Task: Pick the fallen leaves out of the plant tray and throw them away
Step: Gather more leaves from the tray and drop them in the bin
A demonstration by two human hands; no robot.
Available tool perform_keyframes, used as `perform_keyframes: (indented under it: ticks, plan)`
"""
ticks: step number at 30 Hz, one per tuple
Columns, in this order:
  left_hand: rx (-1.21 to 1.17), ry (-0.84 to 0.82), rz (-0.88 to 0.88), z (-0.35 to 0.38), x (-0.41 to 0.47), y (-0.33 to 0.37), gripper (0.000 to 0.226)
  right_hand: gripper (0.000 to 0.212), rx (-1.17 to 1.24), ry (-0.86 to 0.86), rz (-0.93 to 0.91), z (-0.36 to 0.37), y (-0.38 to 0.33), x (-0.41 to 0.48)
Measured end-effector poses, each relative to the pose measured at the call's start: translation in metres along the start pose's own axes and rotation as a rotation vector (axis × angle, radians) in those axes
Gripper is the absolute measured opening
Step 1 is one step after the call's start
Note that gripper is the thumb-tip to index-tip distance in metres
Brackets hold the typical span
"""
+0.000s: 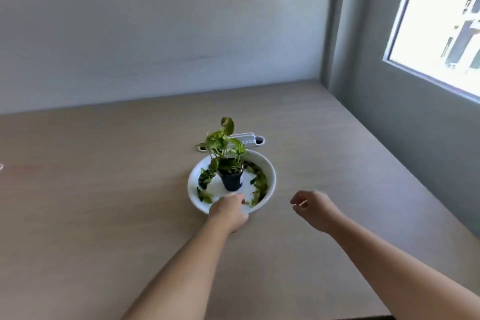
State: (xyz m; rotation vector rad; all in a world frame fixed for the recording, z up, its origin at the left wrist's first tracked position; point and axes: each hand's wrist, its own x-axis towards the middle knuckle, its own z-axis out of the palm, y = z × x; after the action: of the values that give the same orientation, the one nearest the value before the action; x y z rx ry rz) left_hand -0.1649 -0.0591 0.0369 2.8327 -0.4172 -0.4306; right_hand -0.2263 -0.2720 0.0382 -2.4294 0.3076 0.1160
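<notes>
A round white plant tray (271, 176) sits mid-table with a small black pot (232, 182) holding a green plant (223, 143) at its centre. Fallen green leaves (261, 184) lie in a ring around the pot, some at the left (205, 180). My left hand (228, 212) rests over the tray's near rim, fingers curled down into it; whether it holds a leaf is hidden. To the right of the tray, above the bare table, my right hand (315, 209) hovers with its fingers loosely curled and nothing visible in them.
A white power strip (250, 139) lies just behind the tray. The wooden table (104, 215) meets a wall at the back and a grey wall with a window (441, 21) on the right.
</notes>
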Motion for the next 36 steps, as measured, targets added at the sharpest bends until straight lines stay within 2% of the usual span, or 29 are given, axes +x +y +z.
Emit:
perform_keyframes:
  ticks: [4,8,12,16,19,22,26,28,33,36]
  plan:
    - [-0.016,-0.044,-0.028,-0.003,0.020,-0.082,0.046,0.025,-0.198,-0.139,-0.111,0.056,-0.038,0.035]
    - [0.029,-0.073,0.023,0.001,0.044,-0.127,0.050,0.036,-0.301,-0.224,-0.195,0.098,-0.063,0.058]
    - [0.129,-0.100,0.085,0.008,0.062,-0.138,0.037,0.031,-0.379,-0.311,-0.242,0.126,-0.066,0.072]
    - [0.138,-0.092,0.159,0.012,0.072,-0.134,0.030,0.024,-0.424,-0.354,-0.230,0.115,-0.057,0.089]
    - [0.111,-0.122,0.268,0.019,0.070,-0.123,0.031,0.035,-0.569,-0.293,-0.161,0.096,-0.043,0.100]
    - [0.196,-0.113,0.342,0.014,0.072,-0.122,0.041,0.045,-0.725,-0.245,-0.147,0.084,-0.040,0.106]
    - [0.264,-0.138,0.223,-0.007,0.086,-0.147,0.043,0.054,-0.608,-0.420,-0.252,0.099,-0.067,0.095]
    - [0.261,-0.156,0.182,-0.007,0.090,-0.156,0.037,0.049,-0.532,-0.498,-0.279,0.117,-0.081,0.085]
    - [0.226,-0.115,0.143,0.007,0.082,-0.143,0.027,0.034,-0.519,-0.515,-0.276,0.118,-0.078,0.086]
    - [0.114,-0.115,0.184,0.018,0.072,-0.127,0.035,0.035,-0.605,-0.485,-0.237,0.096,-0.062,0.096]
